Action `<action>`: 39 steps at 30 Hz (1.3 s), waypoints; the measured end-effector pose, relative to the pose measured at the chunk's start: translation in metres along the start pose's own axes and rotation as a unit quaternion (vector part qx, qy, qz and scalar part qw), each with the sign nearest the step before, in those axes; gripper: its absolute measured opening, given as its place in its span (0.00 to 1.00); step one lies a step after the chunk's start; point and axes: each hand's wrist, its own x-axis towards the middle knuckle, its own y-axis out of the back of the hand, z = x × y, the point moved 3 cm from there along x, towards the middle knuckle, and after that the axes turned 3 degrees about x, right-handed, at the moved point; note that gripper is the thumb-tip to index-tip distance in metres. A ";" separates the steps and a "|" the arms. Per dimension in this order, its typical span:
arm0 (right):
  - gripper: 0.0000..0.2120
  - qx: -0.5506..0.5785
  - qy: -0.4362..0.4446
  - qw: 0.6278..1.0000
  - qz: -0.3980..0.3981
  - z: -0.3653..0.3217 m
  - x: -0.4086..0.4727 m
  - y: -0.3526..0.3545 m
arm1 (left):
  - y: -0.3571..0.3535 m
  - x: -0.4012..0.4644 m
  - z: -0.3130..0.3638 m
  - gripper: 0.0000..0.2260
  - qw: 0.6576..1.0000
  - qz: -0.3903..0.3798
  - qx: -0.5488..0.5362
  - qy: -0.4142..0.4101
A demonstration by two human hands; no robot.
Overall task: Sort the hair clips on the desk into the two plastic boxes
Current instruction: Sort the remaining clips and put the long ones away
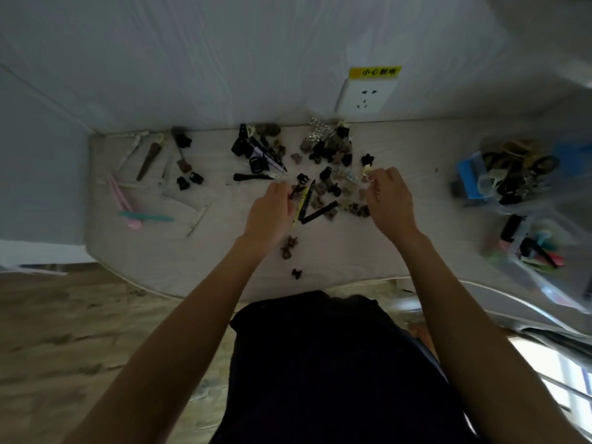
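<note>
Head view: both bare arms reach forward over a pale desk (416, 174) that stands against a white wall. The left hand (270, 216) has its fingers curled and pinches a thin black clip (296, 190) at the left edge of the main pile of hair clips (333, 174). The right hand (389, 200) is also curled, and it holds a small pale clip (366, 174) at the right edge of the same pile. The pile is mostly small black and brown claw clips, in the middle of the desk near the wall. More long clips lie well apart on the left, among them a pink clip (120, 200) crossed by a teal clip (147, 216). 2 clear plastic boxes stand at the right side of the desk: the far box (467, 177) holds dark and beige clips, the near box (519, 248) holds coloured ones; both are blurred. A wall socket (365, 96) with a yellow label sits above the pile
</note>
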 end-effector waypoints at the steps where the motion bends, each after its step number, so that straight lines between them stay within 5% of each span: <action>1: 0.11 0.009 0.015 1.000 -0.005 -0.004 0.004 0.000 | -0.004 0.004 0.006 0.10 1.000 -0.009 0.006 0.005; 10: 0.12 -0.207 -0.005 0.970 -0.131 -0.016 0.058 -0.030 | -0.015 0.023 0.027 0.17 0.999 -0.032 0.004 0.041; 16: 0.13 -0.137 -0.010 0.981 -0.138 -0.004 0.055 -0.028 | -0.007 0.024 0.008 0.19 0.997 -0.029 0.046 0.053; 21: 0.11 -0.102 0.096 0.988 -0.059 -0.010 0.032 0.003 | -0.001 0.020 -0.009 0.15 0.994 -0.014 0.086 0.062; 28: 0.09 -0.168 0.301 0.923 -0.173 -0.053 -0.005 -0.038 | 0.004 0.008 -0.021 0.16 0.999 -0.001 0.023 0.033; 36: 0.10 -0.267 0.315 0.891 -0.186 -0.049 -0.002 -0.061 | 0.031 -0.023 -0.047 0.12 0.994 0.074 0.002 0.079; 39: 0.09 -0.259 0.320 0.894 -0.177 -0.050 0.001 -0.063 | 0.026 -0.044 -0.067 0.20 0.999 0.019 0.001 0.026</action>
